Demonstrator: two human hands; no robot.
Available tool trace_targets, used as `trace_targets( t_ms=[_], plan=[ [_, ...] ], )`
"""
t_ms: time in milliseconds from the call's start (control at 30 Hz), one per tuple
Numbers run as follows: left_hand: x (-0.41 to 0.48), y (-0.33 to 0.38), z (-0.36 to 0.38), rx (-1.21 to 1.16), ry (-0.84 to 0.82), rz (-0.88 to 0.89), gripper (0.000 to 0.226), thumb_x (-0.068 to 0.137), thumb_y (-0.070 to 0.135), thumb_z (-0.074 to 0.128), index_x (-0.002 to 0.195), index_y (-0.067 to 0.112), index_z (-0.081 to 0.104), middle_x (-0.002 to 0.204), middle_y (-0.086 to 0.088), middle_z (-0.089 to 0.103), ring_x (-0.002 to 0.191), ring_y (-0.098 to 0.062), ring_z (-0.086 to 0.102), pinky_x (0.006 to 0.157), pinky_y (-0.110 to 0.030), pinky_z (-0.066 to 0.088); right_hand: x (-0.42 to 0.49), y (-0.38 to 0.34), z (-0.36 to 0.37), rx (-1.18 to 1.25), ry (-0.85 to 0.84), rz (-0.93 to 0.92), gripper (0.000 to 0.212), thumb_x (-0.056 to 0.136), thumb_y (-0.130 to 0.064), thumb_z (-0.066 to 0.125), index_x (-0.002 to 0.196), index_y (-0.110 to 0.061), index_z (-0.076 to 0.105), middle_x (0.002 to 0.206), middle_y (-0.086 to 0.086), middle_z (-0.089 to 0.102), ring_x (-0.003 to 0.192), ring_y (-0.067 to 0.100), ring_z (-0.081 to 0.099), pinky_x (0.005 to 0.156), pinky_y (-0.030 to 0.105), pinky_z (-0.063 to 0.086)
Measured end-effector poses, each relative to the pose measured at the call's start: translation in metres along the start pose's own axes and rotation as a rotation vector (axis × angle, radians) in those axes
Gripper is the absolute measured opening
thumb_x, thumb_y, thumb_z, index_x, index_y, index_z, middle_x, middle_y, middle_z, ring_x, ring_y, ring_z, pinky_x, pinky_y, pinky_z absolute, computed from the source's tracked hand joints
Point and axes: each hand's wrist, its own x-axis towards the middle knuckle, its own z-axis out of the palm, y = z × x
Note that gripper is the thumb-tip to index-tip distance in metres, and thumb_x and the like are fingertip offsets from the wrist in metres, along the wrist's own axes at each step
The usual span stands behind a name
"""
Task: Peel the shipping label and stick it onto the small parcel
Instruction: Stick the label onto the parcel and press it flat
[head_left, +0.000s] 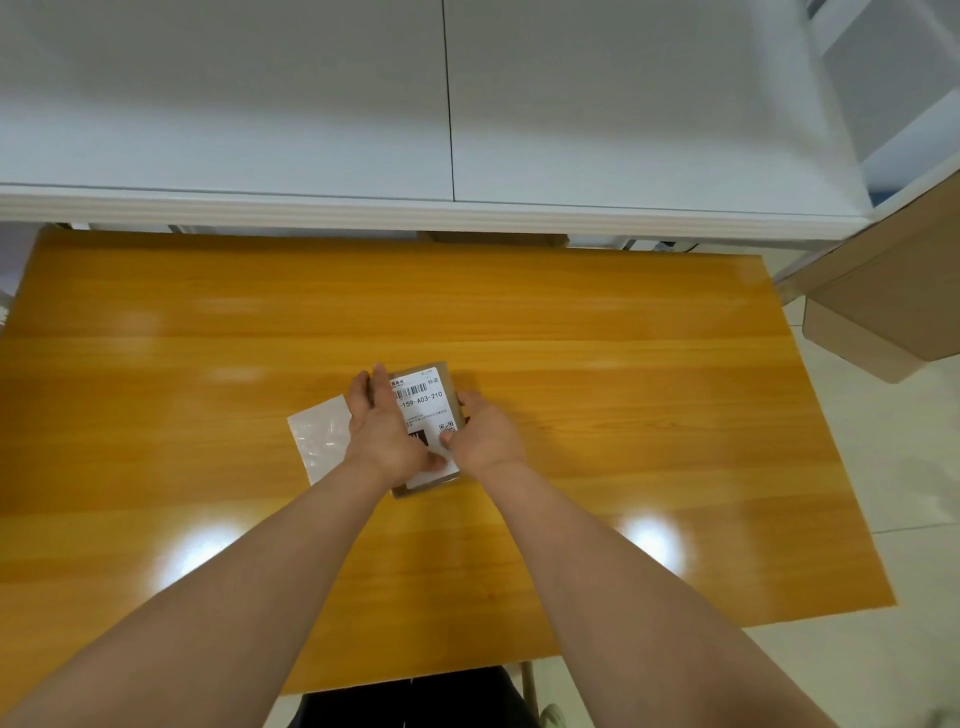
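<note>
The shipping label, a white rectangle of paper printed with a barcode, the code "159-A03-210", a small QR square and a dark block low down, lies flat on the top face of the small parcel. The parcel is a flat brown cardboard box, a little larger than the label, so a thin brown margin shows along its far and right edges and at its near corner. It rests near the middle of the counter, turned slightly so its long side runs away from the person.

The left hand lies palm down over the label's left part, its fingers extended and close together, flat along the parcel's left edge rather than gripping. The right hand rests at the parcel's right edge, fingers loosely curled against the side, with the thumb pressing on the label's lower part; neither hand is closed around anything.

Just left of the parcel, partly under the left wrist, a glossy, translucent white backing sheet lies flat on the counter, rectangular and crinkly in its reflections.

The counter is a smooth, lacquered orange-yellow wood-grain top with bright glare spots. Beyond its far edge stands a white cabinet with a dark vertical seam. A large beige cardboard box sits at the right, over pale floor tiles.
</note>
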Motion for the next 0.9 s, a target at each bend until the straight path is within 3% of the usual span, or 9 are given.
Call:
trace_targets(
  t_ms=[100, 167, 300, 433, 533, 633, 800, 900],
  plan=[
    [0.000, 0.002, 0.001, -0.038, 0.037, 0.004, 0.140, 0.056, 0.024, 0.094, 0.156, 0.017, -0.005, 0.162, -0.001, -0.011, 0.148, -0.026, 0.016, 0.118, -0.038, 0.028, 0.003, -0.001, -0.006, -0.013, -0.024, -0.007, 0.044, 0.093, -0.013, 0.054, 0.136, -0.021, 0.052, 0.123, 0.012, 0.068, 0.106, 0.032, 0.065, 0.083, 0.034, 0.052],
    [0.002, 0.004, 0.002, -0.074, 0.052, 0.000, 0.135, 0.059, 0.026, 0.092, 0.156, 0.017, -0.001, 0.161, 0.000, -0.009, 0.147, -0.025, 0.019, 0.117, -0.038, 0.030, 0.003, -0.004, -0.009, 0.007, -0.047, -0.002, 0.035, 0.095, -0.024, 0.056, 0.129, -0.021, 0.056, 0.121, 0.008, 0.069, 0.104, 0.030, 0.066, 0.085, 0.036, 0.053],
    [0.003, 0.006, 0.008, -0.085, 0.059, 0.001, 0.120, 0.070, 0.018, 0.082, 0.156, 0.019, -0.002, 0.163, 0.001, -0.013, 0.149, -0.028, 0.013, 0.119, -0.041, 0.027, 0.003, -0.009, -0.006, 0.005, -0.021, 0.028, 0.049, 0.079, -0.046, 0.073, 0.117, -0.021, 0.054, 0.114, 0.003, 0.070, 0.102, 0.027, 0.067, 0.084, 0.039, 0.055],
    [0.004, 0.002, 0.008, -0.077, 0.046, 0.028, 0.116, 0.074, 0.013, 0.077, 0.156, 0.019, -0.005, 0.163, 0.000, -0.018, 0.151, -0.025, 0.006, 0.120, -0.041, 0.025, 0.004, -0.008, 0.001, -0.087, 0.027, 0.031, 0.050, 0.081, -0.037, 0.072, 0.122, -0.018, 0.049, 0.116, 0.006, 0.069, 0.106, 0.031, 0.065, 0.082, 0.038, 0.053],
    [0.004, 0.000, 0.008, -0.130, 0.009, 0.029, 0.128, 0.067, 0.013, 0.084, 0.156, 0.019, -0.007, 0.161, 0.002, -0.022, 0.151, -0.022, 0.003, 0.119, -0.041, 0.026, 0.005, -0.008, 0.000, -0.113, 0.039, 0.040, 0.039, 0.088, -0.032, 0.066, 0.121, -0.017, 0.053, 0.117, 0.008, 0.069, 0.106, 0.032, 0.064, 0.079, 0.036, 0.050],
    [0.005, -0.002, 0.009, -0.223, 0.001, 0.010, 0.125, 0.070, 0.021, 0.085, 0.156, 0.024, -0.005, 0.161, 0.003, -0.019, 0.151, -0.020, 0.002, 0.120, -0.041, 0.023, 0.007, -0.009, -0.007, -0.137, 0.026, 0.040, 0.027, 0.094, -0.028, 0.055, 0.119, -0.016, 0.056, 0.118, 0.011, 0.068, 0.107, 0.034, 0.063, 0.077, 0.035, 0.048],
    [0.010, -0.007, 0.012, -0.299, 0.025, -0.010, 0.093, 0.088, 0.027, 0.066, 0.156, 0.030, 0.002, 0.162, 0.003, -0.016, 0.150, -0.025, 0.011, 0.115, -0.046, 0.033, 0.002, -0.019, -0.010, -0.131, 0.023, 0.082, 0.058, 0.089, -0.065, 0.048, 0.119, -0.015, 0.053, 0.112, 0.009, 0.067, 0.104, 0.031, 0.064, 0.070, 0.035, 0.044],
    [0.009, -0.007, 0.013, -0.293, 0.062, 0.035, 0.080, 0.095, 0.015, 0.057, 0.156, 0.026, 0.005, 0.162, -0.005, -0.013, 0.149, -0.028, 0.017, 0.109, -0.038, 0.039, 0.002, -0.022, -0.006, -0.198, 0.058, 0.093, 0.054, 0.089, -0.058, 0.055, 0.122, -0.015, 0.049, 0.117, 0.009, 0.067, 0.109, 0.031, 0.063, 0.072, 0.034, 0.043]
  ],
)
